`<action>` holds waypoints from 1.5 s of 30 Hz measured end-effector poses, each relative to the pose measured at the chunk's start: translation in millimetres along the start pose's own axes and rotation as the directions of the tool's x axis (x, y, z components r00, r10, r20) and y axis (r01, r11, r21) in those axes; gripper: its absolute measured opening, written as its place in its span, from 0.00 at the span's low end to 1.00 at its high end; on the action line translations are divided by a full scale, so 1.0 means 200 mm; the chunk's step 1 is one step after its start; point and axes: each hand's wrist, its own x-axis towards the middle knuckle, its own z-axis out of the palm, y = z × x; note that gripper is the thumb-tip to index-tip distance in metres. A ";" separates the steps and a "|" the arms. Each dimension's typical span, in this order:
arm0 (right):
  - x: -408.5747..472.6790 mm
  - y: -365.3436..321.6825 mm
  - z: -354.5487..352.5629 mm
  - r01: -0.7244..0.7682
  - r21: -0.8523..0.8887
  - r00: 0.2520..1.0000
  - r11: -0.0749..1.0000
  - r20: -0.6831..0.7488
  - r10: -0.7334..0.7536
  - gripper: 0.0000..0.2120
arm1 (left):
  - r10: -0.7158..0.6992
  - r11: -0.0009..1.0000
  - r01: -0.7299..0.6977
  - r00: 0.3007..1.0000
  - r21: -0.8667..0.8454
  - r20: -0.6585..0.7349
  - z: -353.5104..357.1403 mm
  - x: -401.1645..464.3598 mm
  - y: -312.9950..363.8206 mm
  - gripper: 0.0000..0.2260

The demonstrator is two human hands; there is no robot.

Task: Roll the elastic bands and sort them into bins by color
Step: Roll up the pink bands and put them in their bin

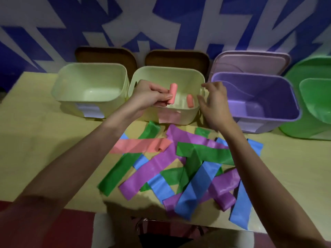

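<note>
pinching a rolled pink band [173, 93] over the middle cream bin [194, 111], the left hand [150, 97]; right hand [214, 104] hovers, fingers spread.

Counted four open bins along the desk's [44, 140] far edge, from 10 to 2 o'clock: two cream bins [90, 78] [189, 111], one purple bin [279, 97], one green bin [304, 129]. Saw three lids leaning behind them at 12 o'clock: two brown lids [105, 54] [177, 57], one lilac lid [250, 62]. Tallied two rolled pink bands: one [173, 93] pinched in the left of the two hands [148, 97] [213, 104], one [189, 104] inside the middle cream bin. Found one flat pink band [141, 145] at 9 o'clock in the loose pile. Could not count the overlapping green, purple and blue bands [189, 169] exactly; several of each.
</note>
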 end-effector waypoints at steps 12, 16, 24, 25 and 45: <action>0.09 0.02 -0.04 -0.039 -0.159 0.984 0.987 0.166 0.065 0.16 | -0.192 0.822 0.199 0.979 0.534 -0.069 0.34 0.59 -0.10 0.12; 0.09 0.02 -0.04 -0.043 -0.148 0.983 0.988 0.168 0.068 0.16 | -0.198 0.808 0.206 0.977 0.552 -0.075 0.39 0.64 -0.11 0.11; 0.10 0.03 -0.05 -0.047 -0.128 0.980 0.991 0.185 0.070 0.18 | -0.142 0.759 0.156 0.987 0.633 -0.074 0.45 0.70 -0.18 0.13; 0.10 0.03 -0.05 -0.047 -0.131 0.980 0.990 0.185 0.071 0.17 | -0.135 0.750 0.150 0.988 0.645 -0.073 0.45 0.71 -0.18 0.13; -0.09 -0.07 -0.02 0.114 0.111 0.971 0.987 -0.222 -0.088 0.12 | 0.208 0.800 -0.199 0.977 0.566 0.050 0.12 0.44 -0.07 0.07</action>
